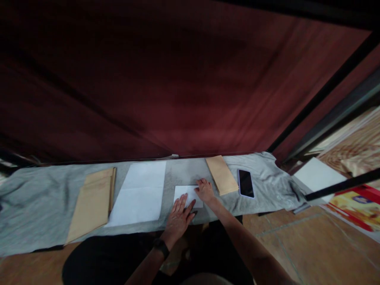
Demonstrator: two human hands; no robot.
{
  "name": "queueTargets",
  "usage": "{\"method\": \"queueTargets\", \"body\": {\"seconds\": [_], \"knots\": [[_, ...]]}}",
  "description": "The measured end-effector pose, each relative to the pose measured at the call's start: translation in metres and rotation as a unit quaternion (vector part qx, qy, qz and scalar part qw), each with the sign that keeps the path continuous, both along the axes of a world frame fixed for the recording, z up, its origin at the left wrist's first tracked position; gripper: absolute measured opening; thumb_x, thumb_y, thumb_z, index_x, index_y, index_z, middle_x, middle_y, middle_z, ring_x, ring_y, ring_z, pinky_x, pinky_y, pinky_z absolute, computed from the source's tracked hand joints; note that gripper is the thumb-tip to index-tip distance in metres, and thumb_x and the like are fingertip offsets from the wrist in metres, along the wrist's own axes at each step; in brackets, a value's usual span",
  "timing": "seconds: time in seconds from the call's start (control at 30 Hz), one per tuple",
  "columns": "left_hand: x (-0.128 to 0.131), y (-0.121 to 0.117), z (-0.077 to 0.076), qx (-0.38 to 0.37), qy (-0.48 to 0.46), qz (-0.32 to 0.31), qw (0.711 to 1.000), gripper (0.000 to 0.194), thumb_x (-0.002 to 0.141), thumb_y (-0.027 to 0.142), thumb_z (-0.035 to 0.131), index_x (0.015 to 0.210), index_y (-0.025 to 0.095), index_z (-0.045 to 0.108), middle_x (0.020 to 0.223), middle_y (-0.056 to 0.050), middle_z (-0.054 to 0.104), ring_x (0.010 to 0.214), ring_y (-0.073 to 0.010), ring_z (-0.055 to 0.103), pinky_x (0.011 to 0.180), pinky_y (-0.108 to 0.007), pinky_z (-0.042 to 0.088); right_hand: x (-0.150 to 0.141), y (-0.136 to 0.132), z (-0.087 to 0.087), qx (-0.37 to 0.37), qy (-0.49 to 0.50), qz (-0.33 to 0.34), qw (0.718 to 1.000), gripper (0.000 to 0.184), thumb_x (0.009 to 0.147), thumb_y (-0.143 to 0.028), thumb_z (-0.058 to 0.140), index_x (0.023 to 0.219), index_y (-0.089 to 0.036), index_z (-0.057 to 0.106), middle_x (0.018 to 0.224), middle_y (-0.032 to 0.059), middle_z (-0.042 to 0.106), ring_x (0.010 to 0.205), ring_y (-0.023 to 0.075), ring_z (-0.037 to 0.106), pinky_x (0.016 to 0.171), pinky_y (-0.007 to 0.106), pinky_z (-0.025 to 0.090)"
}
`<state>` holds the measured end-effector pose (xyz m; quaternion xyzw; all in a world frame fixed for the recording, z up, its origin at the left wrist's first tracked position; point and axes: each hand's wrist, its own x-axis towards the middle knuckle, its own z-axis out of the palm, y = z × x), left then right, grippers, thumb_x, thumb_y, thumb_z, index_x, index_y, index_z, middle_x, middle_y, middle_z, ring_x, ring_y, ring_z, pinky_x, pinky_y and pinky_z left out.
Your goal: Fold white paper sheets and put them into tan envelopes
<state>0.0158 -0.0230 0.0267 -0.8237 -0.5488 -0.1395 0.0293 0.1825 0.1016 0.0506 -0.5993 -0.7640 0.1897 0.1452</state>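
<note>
A small white folded paper (pixel 192 190) lies flat on the grey cloth in front of me. My left hand (pixel 179 217), with a dark band on its wrist, rests palm down over its lower left part, fingers spread. At the paper's upper right edge my right hand (pixel 205 190) touches it with fingertips, its fingers slightly bent and apart. Left of my hands are larger white sheets (pixel 141 194) with a faint crease across the middle. Just beyond the right hand lies a brown paper envelope or a small stack of them (pixel 222 174).
A stack of bigger brown envelopes (pixel 93 200) sits farther left on the grey cloth (pixel 38 202). To the right lies a phone (pixel 246 183). A dark red panel (pixel 184 87) rises behind the narrow surface. A red and yellow box (pixel 356 208) stands at the far right.
</note>
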Motion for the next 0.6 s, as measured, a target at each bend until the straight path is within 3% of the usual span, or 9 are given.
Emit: {"method": "queueTargets", "body": {"seconds": [0.2,0.3,0.43,0.6], "knots": [[0.001,0.0,0.004,0.006,-0.016,-0.003,1.0,0.055,0.1,0.046,0.045,0.153,0.031,0.037,0.162,-0.007,0.033,0.148,-0.0274,0.032,0.119,-0.05,0.028,0.008,0.023,0.008,-0.095,0.094,-0.003,0.991,0.013,0.075,-0.015,0.063,0.082,-0.02,0.073,0.099,0.0074,0.074,0.104,0.0241,0.065,0.097,0.035,0.047],[0.002,0.0,0.014,-0.001,-0.049,0.016,0.999,0.057,0.102,0.041,0.041,0.156,0.026,0.031,0.163,-0.009,0.03,0.15,-0.0265,0.028,0.12,-0.05,0.028,0.02,0.022,0.009,-0.147,0.182,-0.03,0.972,0.007,0.077,-0.02,0.062,0.075,-0.019,0.068,0.081,0.0037,0.072,0.086,0.0214,0.069,0.084,0.033,0.054],[0.004,0.003,0.019,-0.007,-0.128,0.062,0.99,0.058,0.103,0.037,0.038,0.157,0.02,0.025,0.164,-0.012,0.026,0.151,-0.0272,0.024,0.119,-0.049,0.032,0.038,-0.001,0.005,-0.185,0.318,-0.104,0.924,0.018,0.082,-0.036,0.057,0.082,-0.019,0.062,0.073,0.0011,0.067,0.071,0.0202,0.068,0.062,0.032,0.058],[0.01,0.011,-0.004,-0.008,-0.212,0.108,0.971,0.055,0.103,0.035,0.037,0.155,0.017,0.031,0.161,-0.015,0.032,0.148,-0.0257,0.03,0.113,-0.045,0.041,0.039,-0.038,-0.005,-0.18,0.448,-0.171,0.859,0.033,0.075,-0.052,0.061,0.084,-0.021,0.054,0.075,0.0017,0.066,0.067,0.02,0.068,0.059,0.034,0.059]]}}
